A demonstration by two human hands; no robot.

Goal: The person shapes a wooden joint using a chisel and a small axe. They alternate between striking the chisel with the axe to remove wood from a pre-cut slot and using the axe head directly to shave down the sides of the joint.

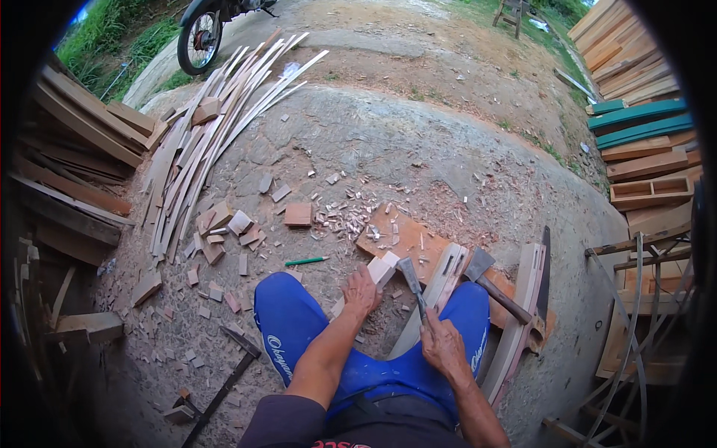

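Note:
My left hand [361, 291] is closed on a pale wooden piece [382, 266] between my blue-clad knees. My right hand [439, 336] grips a long chisel [410, 276], its broad metal end beside the pale piece. Under them lies an orange-brown board [392, 228], scattered with shavings. A slotted wooden bar [453, 261] rests at the chisel's right, then a hatchet [478, 265] with a dark handle, another long wooden bar [523, 291] and a handsaw [542, 272]. A green pencil [307, 260] lies on the concrete beyond my left knee.
Long strips [216, 134], offcuts [216, 224] and a black metal clamp or bar [224, 381] lie on the left of the concrete floor [388, 134]. Lumber stacks [89, 119] line the left; boards [642, 172] and metal frames [635, 313] line the right. A motorbike [213, 30] stands behind.

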